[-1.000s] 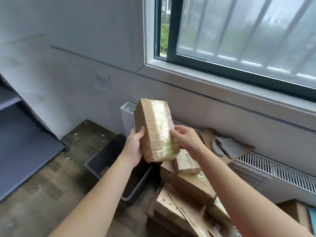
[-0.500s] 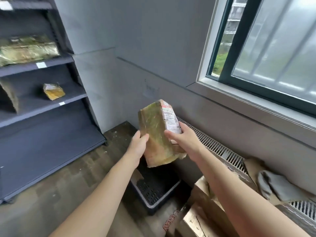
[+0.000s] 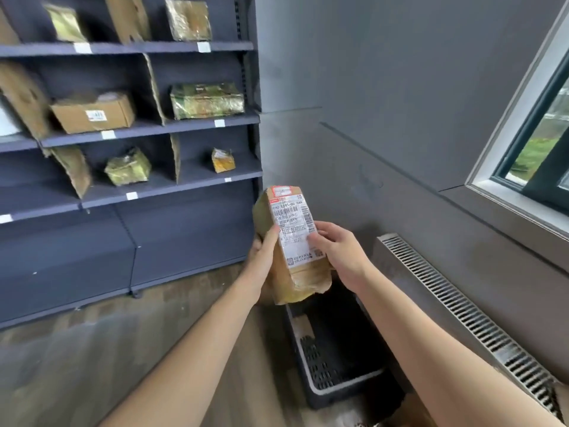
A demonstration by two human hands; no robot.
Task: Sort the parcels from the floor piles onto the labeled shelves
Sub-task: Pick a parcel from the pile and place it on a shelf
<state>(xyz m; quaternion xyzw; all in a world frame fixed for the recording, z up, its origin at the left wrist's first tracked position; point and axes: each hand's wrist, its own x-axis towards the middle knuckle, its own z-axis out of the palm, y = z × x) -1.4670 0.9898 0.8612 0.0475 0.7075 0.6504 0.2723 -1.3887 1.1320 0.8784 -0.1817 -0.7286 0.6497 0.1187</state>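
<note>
gripping a brown taped parcel (image 3: 291,241) from either side, the left hand (image 3: 261,254) wraps its left edge with the thumb on the front, and the right hand (image 3: 337,246) is clamped on its right edge, fingertips on the white shipping label (image 3: 294,228). the parcel stands upright in the air, label toward the camera, above a dark slotted crate (image 3: 335,359) on the wooden floor (image 3: 77,349). a radiator grille (image 3: 462,309) runs along the wall on the right, under a window (image 3: 535,149). to the left stands a dark blue shelving unit (image 3: 147,127) with white tags on its edges, cardboard dividers and several parcels, among them a cardboard box (image 3: 92,112) and a green-wrapped packet (image 3: 206,100).
</note>
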